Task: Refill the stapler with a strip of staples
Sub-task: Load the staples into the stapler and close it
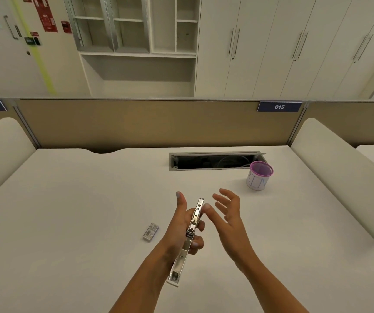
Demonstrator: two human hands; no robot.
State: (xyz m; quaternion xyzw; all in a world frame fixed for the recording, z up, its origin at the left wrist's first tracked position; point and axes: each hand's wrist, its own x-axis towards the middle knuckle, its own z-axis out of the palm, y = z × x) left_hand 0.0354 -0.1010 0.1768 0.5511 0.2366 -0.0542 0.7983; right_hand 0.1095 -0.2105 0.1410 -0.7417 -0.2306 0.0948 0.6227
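Observation:
A silver metal stapler [189,238] is swung fully open into one long line above the white desk [91,199]. My left hand [180,224] grips it around the hinge, thumb pointing up. My right hand [229,213] hovers just to the right with fingers spread, and its thumb tip touches the stapler's far end. A small grey staple box [151,232] lies flat on the desk to the left of my left hand. No loose strip of staples shows.
A purple mesh cup [259,176] with a paper label stands at the back right. Behind it is an open cable slot [215,161] in the desk. A tan partition [159,123] closes the far edge, with padded dividers at both sides.

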